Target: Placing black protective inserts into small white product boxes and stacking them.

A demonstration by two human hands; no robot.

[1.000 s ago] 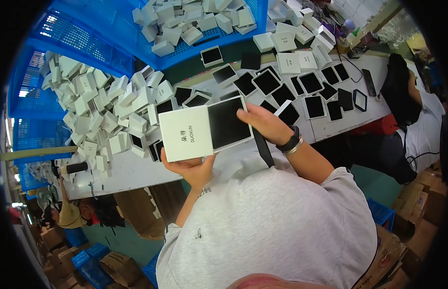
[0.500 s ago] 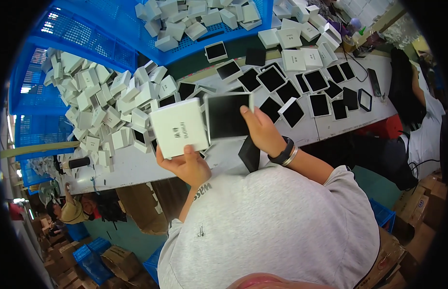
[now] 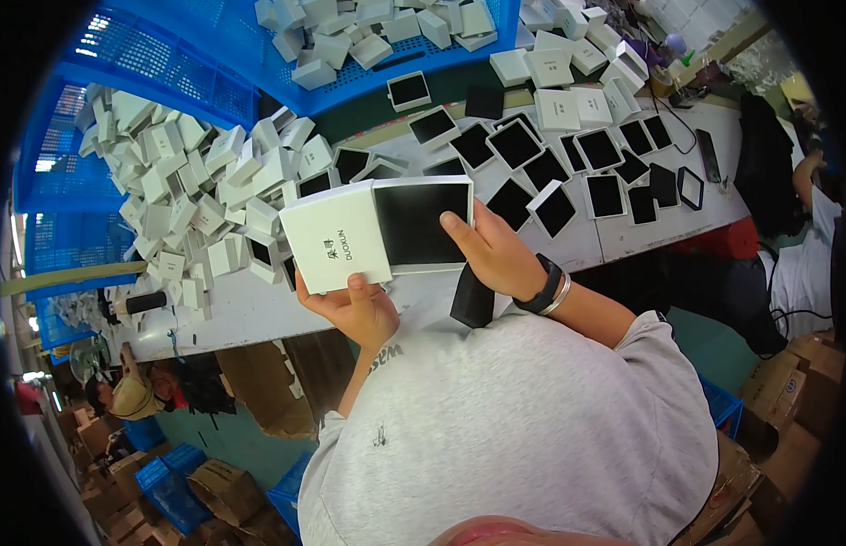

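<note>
My left hand grips a white printed square box part, thumb on its face and fingers beneath. From the right, my right hand is closed on a shallow white box tray with a black inside, the thumb lying over that black face. The two pieces meet edge to edge above the table's front edge; whether one slides into the other cannot be seen. Just below the tray, a black block-shaped piece stands close to my shirt.
A big heap of white boxes covers the table's left. Several black-lined trays and closed boxes lie to the right. Blue crates stand behind. A phone lies at the right, near another person's arm.
The tray in my right hand has come left and slightly lower, closing the gap to the white printed part. My left hand has barely moved.
</note>
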